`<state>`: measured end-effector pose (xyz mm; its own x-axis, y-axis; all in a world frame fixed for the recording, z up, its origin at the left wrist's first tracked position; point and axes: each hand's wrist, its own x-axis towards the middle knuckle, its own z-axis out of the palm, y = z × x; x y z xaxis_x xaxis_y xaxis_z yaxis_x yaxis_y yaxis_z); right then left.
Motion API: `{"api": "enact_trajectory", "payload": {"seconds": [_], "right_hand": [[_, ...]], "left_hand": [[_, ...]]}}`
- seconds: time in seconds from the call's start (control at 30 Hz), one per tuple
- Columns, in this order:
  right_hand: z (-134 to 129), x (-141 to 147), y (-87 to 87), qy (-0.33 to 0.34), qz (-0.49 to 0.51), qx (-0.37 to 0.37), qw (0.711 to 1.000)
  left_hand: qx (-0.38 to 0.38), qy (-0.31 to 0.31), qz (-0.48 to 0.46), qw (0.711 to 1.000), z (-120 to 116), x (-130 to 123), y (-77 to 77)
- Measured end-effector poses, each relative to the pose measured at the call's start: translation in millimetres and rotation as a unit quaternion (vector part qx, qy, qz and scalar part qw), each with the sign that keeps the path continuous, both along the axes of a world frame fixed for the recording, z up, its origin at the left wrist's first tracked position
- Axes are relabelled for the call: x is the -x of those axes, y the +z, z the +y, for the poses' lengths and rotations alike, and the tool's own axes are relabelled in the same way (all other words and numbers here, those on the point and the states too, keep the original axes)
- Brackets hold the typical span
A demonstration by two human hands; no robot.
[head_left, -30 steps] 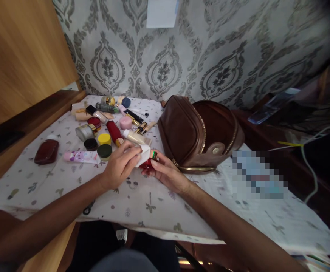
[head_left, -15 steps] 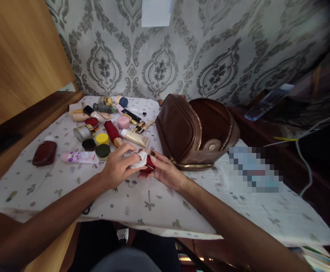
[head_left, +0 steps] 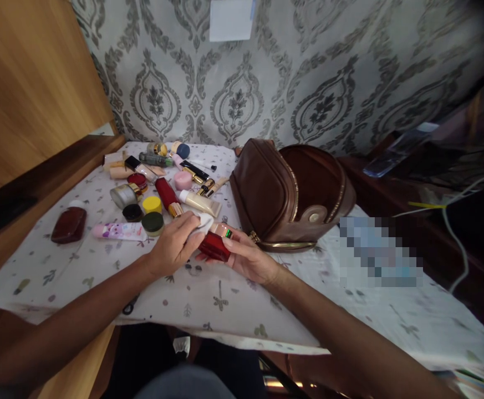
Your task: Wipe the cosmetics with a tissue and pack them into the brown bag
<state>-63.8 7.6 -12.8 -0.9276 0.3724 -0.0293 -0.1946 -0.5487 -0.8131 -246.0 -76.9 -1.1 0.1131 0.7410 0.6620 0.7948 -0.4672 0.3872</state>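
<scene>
Head view: left hand [head_left: 174, 246] pinches tissue [head_left: 205, 223], right hand [head_left: 250, 257] clasps red bottle [head_left: 214, 247] inside surface's front edge [head_left: 245, 339], wiping apparently unfinished.

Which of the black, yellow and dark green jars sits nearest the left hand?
The dark green jar, just beside the left hand; the yellow jar sits behind it, the black jar farther left.

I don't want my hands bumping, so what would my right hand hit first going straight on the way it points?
Leading with the red bottle it holds, your right hand would probably first meet the white cloth held in your left hand, though depth there is hard to judge.
</scene>
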Motion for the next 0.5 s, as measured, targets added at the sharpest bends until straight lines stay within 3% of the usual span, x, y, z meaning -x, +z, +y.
{"api": "enact_trajectory", "payload": {"seconds": [0.17, 0.4, 0.5], "right_hand": [[1.5, 1.0, -1.6, -0.034, 0.009, 0.032, 0.999], [1.4, 1.0, 0.6, -0.041, 0.012, 0.044, 0.998], [1.8, 0.2, 0.4, -0.039, 0.000, 0.028, 0.999]], "left_hand": [[-0.013, -0.008, 0.068, 0.998, 0.2, -0.9, -0.7], [-0.091, 0.095, 0.176, 0.976, 4.5, 5.1, -6.1], [-0.090, 0.107, 0.179, 0.974, 4.3, 5.9, -6.4]]}}
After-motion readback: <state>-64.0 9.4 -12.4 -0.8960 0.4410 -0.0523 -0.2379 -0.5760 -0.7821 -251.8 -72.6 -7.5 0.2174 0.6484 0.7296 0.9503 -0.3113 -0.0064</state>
